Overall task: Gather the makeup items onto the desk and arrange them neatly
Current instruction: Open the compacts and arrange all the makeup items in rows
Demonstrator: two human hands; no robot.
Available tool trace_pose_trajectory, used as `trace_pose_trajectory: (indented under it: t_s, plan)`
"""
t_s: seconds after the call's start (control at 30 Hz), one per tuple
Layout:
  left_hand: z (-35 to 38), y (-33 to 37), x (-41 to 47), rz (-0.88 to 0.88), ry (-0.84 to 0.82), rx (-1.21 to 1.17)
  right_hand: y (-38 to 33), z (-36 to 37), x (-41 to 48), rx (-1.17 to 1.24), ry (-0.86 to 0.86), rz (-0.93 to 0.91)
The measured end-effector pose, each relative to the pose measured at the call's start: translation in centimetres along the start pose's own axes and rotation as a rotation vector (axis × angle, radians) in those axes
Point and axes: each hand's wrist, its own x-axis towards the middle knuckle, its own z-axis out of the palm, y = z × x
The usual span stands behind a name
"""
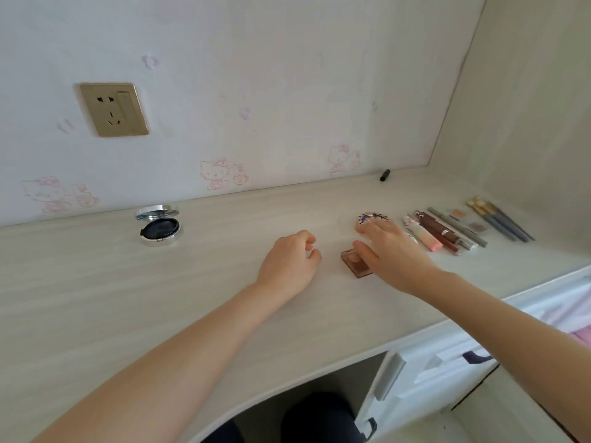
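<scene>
My right hand lies flat on the pale wooden desk. Its fingertips touch a small oval case with a purple pattern, and its thumb lies over a square brown blush palette. Just right of that hand, a pink tube, brown lip tubes, grey pencils and several brushes lie in a row. My left hand rests on the desk to the left of the palette, loosely curled and holding nothing. A round silver compact stands open at the far left.
A short black tube lies by the back wall. Two small eyeshadow pans sit between the pencils and brushes. A cabinet side panel closes the desk on the right. White drawers and my knee are below the front edge.
</scene>
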Motion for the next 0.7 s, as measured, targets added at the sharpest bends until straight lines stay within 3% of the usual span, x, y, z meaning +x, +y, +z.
trace_pose_trajectory:
  t_s: [0.3, 0.43, 0.53, 0.7]
  plan:
    - [4.6, 4.0, 7.5, 0.008, -0.078, -0.020, 6.2, -1.8, 4.0, 0.023, -0.085, 0.207]
    - [6.4, 4.3, 10.1, -0.024, -0.111, 0.046, 7.4, -1.2, 6.3, -0.006, -0.126, 0.238]
    - [7.5, 4.2, 11.3, -0.049, -0.134, 0.155, 8.0, -0.6, 7.8, -0.156, -0.222, 0.235]
    - [8.6, 3.8, 12.3, 0.008, -0.214, 0.268, 8.5, 0.1, 8.9, -0.244, -0.286, 0.199]
